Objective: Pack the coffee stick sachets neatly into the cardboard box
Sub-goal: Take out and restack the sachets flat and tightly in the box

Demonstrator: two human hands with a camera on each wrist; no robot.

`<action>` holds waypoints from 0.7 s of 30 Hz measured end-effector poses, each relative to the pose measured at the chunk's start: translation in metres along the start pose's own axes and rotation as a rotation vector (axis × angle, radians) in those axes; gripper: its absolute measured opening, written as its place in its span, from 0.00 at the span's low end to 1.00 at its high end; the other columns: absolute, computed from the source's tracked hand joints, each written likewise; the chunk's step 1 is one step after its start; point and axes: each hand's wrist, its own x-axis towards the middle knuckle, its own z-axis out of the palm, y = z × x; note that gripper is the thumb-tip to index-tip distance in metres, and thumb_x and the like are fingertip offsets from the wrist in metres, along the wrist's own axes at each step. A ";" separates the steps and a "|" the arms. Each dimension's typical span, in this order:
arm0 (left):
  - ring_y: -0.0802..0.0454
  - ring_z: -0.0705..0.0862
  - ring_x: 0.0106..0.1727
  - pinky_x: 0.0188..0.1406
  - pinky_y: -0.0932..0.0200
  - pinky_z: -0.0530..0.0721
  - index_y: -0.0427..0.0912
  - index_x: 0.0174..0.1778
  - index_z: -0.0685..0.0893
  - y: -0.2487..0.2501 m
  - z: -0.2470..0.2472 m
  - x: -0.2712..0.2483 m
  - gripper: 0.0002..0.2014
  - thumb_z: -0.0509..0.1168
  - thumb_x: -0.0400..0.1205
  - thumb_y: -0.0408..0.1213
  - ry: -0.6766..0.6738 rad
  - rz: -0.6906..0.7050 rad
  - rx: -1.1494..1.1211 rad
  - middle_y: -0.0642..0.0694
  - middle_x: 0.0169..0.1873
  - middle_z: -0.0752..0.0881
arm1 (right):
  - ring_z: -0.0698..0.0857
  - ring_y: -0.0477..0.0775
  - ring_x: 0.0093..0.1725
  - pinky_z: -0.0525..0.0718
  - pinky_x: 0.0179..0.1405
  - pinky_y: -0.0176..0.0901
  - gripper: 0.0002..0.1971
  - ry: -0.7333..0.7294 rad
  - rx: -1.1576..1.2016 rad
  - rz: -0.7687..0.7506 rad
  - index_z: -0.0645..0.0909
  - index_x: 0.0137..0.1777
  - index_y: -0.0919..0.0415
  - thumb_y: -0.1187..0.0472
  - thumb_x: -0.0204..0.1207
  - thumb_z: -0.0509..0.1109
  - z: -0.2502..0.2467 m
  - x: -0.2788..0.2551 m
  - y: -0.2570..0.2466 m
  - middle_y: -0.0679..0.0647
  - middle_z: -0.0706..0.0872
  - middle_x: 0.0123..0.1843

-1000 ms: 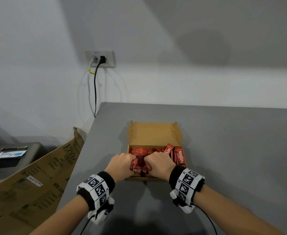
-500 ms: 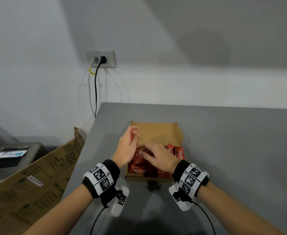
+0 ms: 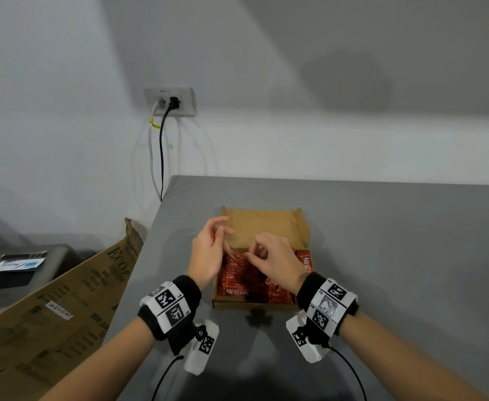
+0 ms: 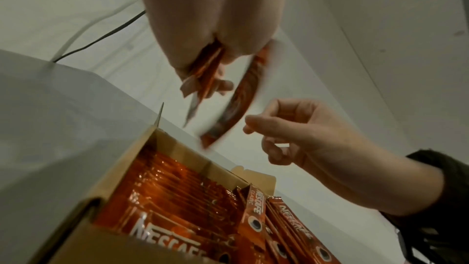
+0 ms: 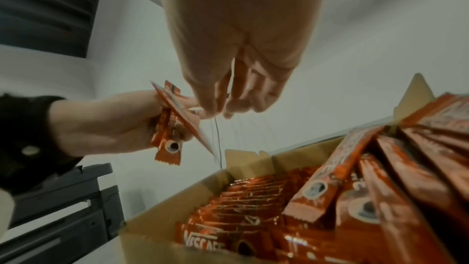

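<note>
An open cardboard box (image 3: 266,227) lies on the grey table (image 3: 396,256), its lid flap folded back. Red Nescafé sachets (image 3: 243,279) fill its front part, most lying flat in a row and a few standing on edge at the right (image 4: 256,208). My left hand (image 3: 223,227) is raised over the box's left rear corner and grips two red sachets (image 4: 233,97), which hang down from its fingers. My right hand (image 3: 252,253) hovers over the middle of the box, fingers loosely curled, close to the held sachets (image 5: 170,133). I see nothing in it.
A wall socket (image 3: 169,101) with two cables hanging down is behind the table's left rear corner. A big flattened carton (image 3: 49,299) leans against the table's left edge, beside a black unit (image 3: 20,267). Bare grey tabletop stretches to the right of the box.
Both hands were pressing down on the sachets at the box's front. The left hand has since risen to the back left with sachets in it, and the right hand has lifted off the stack.
</note>
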 end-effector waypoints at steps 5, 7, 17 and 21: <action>0.63 0.78 0.19 0.22 0.68 0.80 0.39 0.49 0.77 -0.002 0.001 0.002 0.10 0.51 0.87 0.29 -0.143 -0.159 0.020 0.42 0.40 0.85 | 0.85 0.47 0.32 0.85 0.30 0.35 0.03 -0.205 0.161 0.051 0.78 0.45 0.62 0.63 0.78 0.69 0.005 0.000 -0.006 0.55 0.86 0.40; 0.63 0.76 0.17 0.20 0.68 0.77 0.41 0.45 0.77 -0.003 0.001 0.003 0.11 0.51 0.87 0.28 -0.109 -0.160 0.039 0.44 0.36 0.83 | 0.84 0.44 0.34 0.83 0.33 0.29 0.06 -0.275 0.076 0.056 0.80 0.53 0.61 0.68 0.78 0.66 0.009 0.001 -0.002 0.56 0.87 0.47; 0.58 0.76 0.30 0.30 0.78 0.74 0.38 0.46 0.80 -0.011 -0.007 0.001 0.11 0.53 0.85 0.25 -0.056 -0.026 0.343 0.47 0.31 0.82 | 0.78 0.59 0.61 0.78 0.57 0.53 0.19 -0.290 -0.568 0.067 0.77 0.60 0.61 0.49 0.76 0.67 0.027 0.001 0.010 0.57 0.81 0.59; 0.60 0.74 0.28 0.29 0.76 0.74 0.38 0.46 0.80 -0.009 -0.008 -0.001 0.11 0.53 0.85 0.25 -0.061 -0.011 0.359 0.46 0.31 0.82 | 0.80 0.61 0.59 0.79 0.55 0.54 0.17 -0.284 -0.576 0.066 0.77 0.58 0.62 0.51 0.76 0.68 0.032 0.005 0.010 0.58 0.82 0.58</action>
